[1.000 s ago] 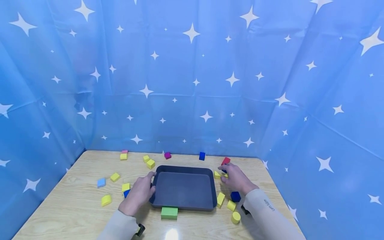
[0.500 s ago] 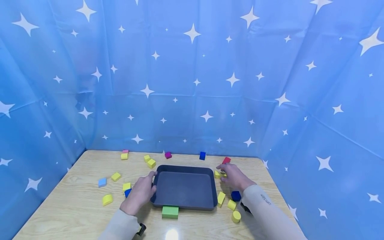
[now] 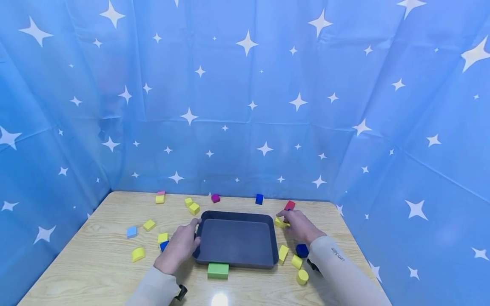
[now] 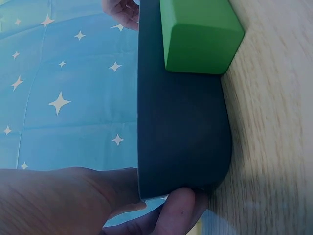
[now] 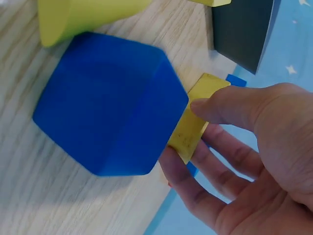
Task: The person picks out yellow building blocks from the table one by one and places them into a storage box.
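A dark rectangular tray [image 3: 237, 242] lies on the table. My left hand [image 3: 179, 243] grips its left edge; in the left wrist view, part of the hand passes behind the rim and a fingertip [image 4: 177, 215] rests against the outer wall. Past the tray's right edge, my right hand [image 3: 300, 225] pinches a yellow block [image 5: 188, 129] between thumb and fingers, low over the table. In the right wrist view a large blue hexagonal block [image 5: 107, 107] stands in front of it. A green block [image 3: 218, 271] sits against the tray's near side.
Yellow blocks [image 3: 283, 254] and a yellow cylinder [image 3: 302, 277] lie right of the tray. A red block [image 3: 289, 205] is beyond my right hand. Blue [image 3: 259, 199] and purple [image 3: 215, 198] blocks sit at the back edge. Several yellow blocks and a light blue block [image 3: 132, 232] lie left.
My right fingers have shifted slightly; the yellow pieces there looked separate before and now show as one longer shape. My left hand stays at the tray's left edge.
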Demonstrator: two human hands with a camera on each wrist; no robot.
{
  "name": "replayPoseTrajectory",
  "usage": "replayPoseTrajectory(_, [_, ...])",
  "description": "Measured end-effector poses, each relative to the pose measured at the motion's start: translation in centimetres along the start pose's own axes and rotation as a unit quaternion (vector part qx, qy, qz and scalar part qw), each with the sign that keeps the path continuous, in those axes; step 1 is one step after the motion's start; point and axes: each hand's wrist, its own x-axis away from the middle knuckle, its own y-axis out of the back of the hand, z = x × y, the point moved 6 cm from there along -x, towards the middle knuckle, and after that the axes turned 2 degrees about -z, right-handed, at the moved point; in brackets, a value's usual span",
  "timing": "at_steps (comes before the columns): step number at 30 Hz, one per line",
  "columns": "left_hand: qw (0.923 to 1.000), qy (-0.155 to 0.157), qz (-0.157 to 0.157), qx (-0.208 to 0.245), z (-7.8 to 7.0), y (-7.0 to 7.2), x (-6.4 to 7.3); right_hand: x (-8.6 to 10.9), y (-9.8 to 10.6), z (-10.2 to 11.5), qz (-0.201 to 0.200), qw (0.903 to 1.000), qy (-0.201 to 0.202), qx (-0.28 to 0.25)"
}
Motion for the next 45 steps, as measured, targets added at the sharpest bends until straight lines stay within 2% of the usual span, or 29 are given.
replayPoseTrajectory(11, [1.0,-0.006,-0.003,0.001,0.2,-0.2,0.0,0.2,-0.2,-0.2,-0.002,0.9999,-0.013,0.008])
replayPoseTrajectory(17, [0.9999,-0.016,-0.005,0.003,-0.2,0.1,0.2,0.4,-0.1,-0.3,-0.011,0.9999,-0.001,0.008])
replayPoseTrajectory(30, [1.0,-0.005,0.004,0.003,-0.4,0.2,0.2,0.1,1.0,0.1,-0.024,0.9997,-0.004,-0.003])
replayPoseTrajectory(38, [0.9999,0.002,0.009,0.014,-0.4,0.1,0.2,-0.4,2.3,1.5,-0.056,0.9982,0.019,0.015])
replayPoseTrajectory(45, [0.9998,0.001,0.008,0.016,-0.1,0.0,0.2,-0.7,3.4,4.2,-0.079,0.9948,0.052,0.038])
